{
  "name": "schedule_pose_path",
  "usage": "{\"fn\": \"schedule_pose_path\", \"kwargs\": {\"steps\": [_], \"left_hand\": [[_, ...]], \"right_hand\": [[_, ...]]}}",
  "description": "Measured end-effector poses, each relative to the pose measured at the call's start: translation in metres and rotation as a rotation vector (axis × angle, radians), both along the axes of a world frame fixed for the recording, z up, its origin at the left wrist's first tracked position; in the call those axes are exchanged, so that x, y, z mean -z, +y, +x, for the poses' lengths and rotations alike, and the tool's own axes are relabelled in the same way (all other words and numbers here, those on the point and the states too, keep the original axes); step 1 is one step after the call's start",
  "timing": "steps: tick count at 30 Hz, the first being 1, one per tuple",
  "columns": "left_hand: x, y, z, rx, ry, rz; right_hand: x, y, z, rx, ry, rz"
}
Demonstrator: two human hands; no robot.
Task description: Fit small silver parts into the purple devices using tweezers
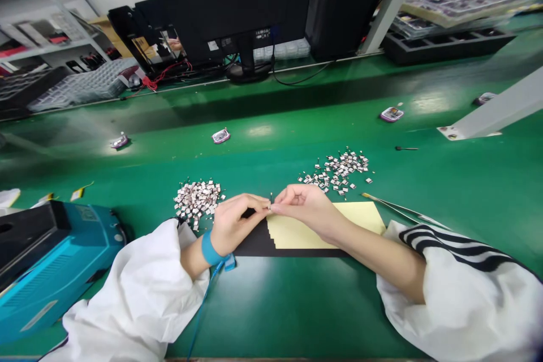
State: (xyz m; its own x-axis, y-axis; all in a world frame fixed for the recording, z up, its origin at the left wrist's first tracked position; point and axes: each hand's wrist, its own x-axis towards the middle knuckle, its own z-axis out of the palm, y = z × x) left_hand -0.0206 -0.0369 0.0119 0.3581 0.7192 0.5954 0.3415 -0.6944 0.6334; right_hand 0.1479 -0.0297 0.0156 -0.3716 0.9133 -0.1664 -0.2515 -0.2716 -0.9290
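Note:
My left hand (240,220), with a blue wrist strap (209,248) on its wrist, is pinched closed on a tiny part (270,203) with a thin dark stem. From the other side, the fingertips of my right hand (303,206) are pressed together at the same part. Both hands meet above a black sheet (254,242) and a stack of yellow paper (365,216). Left of my left hand lies a pile of small silvery components (197,201). Similar pieces (341,168) are spread beyond my right hand.
Tweezers (405,209) lie right of the paper. A teal machine (63,271) stands at the left. Small purple-rimmed devices (221,136) sit farther back, before a monitor (229,0). A metal post (500,110) and a small brush (406,149) are at the right.

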Motion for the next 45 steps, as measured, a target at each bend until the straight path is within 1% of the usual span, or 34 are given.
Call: {"fn": "schedule_pose_path", "kwargs": {"steps": [3, 5, 7, 9, 11, 12, 13, 15, 16, 18, 20, 21, 22, 23, 25, 27, 30, 33, 36, 38, 40, 43, 45], "left_hand": [[0.001, 0.001, 0.0, -0.019, -0.114, -0.187], [0.001, 0.001, 0.0, -0.014, -0.151, -0.254], [0.001, 0.0, 0.001, -0.018, -0.149, -0.256], [0.0, -0.002, 0.003, -0.004, -0.105, -0.217], [-0.004, -0.005, 0.005, 0.037, -0.028, -0.206], [-0.007, -0.005, 0.006, 0.074, 0.02, -0.226], [-0.011, -0.003, 0.005, 0.107, 0.072, -0.251], [-0.023, 0.004, 0.0, 0.125, 0.212, -0.291], [-0.03, 0.01, -0.005, 0.113, 0.31, -0.303], [-0.043, 0.024, -0.019, 0.045, 0.547, -0.309], [-0.054, 0.037, -0.032, -0.026, 0.752, -0.295], [-0.057, 0.042, -0.037, -0.04, 0.819, -0.287], [-0.058, 0.045, -0.041, -0.038, 0.863, -0.281], [-0.058, 0.046, -0.043, -0.019, 0.895, -0.282], [-0.054, 0.046, -0.043, 0.038, 0.956, -0.283], [-0.049, 0.043, -0.041, 0.057, 1.019, -0.277], [-0.043, 0.041, -0.037, 0.062, 1.049, -0.319], [-0.041, 0.041, -0.035, 0.065, 0.987, -0.398], [-0.042, 0.042, -0.035, 0.039, 0.898, -0.417], [-0.041, 0.042, -0.036, 0.024, 0.808, -0.422], [-0.04, 0.043, -0.037, -0.006, 0.714, -0.463], [-0.035, 0.044, -0.037, -0.084, 0.591, -0.529], [-0.032, 0.044, -0.034, -0.122, 0.463, -0.537]], "right_hand": [[-0.005, 0.003, 0.004, -0.01, 0.037, -0.032], [-0.007, 0.002, 0.005, -0.013, 0.042, -0.034], [-0.007, 0.001, 0.003, -0.018, 0.006, -0.029], [-0.006, -0.002, 0.0, -0.016, -0.067, 0.004], [-0.005, -0.003, 0.0, -0.035, -0.165, 0.051], [-0.006, -0.003, 0.001, -0.054, -0.23, 0.075], [-0.007, 0.0, 0.004, -0.074, -0.314, 0.1], [-0.012, 0.008, 0.015, -0.091, -0.556, 0.179], [-0.015, 0.013, 0.022, -0.086, -0.711, 0.242], [-0.024, 0.022, 0.037, -0.063, -1.064, 0.39], [-0.033, 0.025, 0.046, -0.01, -1.393, 0.524], [-0.036, 0.022, 0.048, 0.015, -1.498, 0.59], [-0.038, 0.018, 0.046, 0.031, -1.541, 0.668], [-0.038, 0.013, 0.042, 0.029, -1.523, 0.755], [-0.032, 0.0, 0.028, -0.049, -1.361, 0.921], [-0.02, -0.011, 0.011, -0.147, -1.206, 1.001], [0.002, -0.018, -0.01, -0.191, -1.16, 0.988], [0.014, -0.016, -0.019, -0.163, -1.224, 0.962], [0.014, -0.016, -0.022, -0.167, -1.304, 0.967], [0.012, -0.016, -0.024, -0.2, -1.338, 0.969], [0.01, -0.017, -0.025, -0.229, -1.351, 0.954], [0.008, -0.016, -0.027, -0.235, -1.328, 0.918], [0.007, -0.014, -0.026, -0.208, -1.273, 0.879]]}}
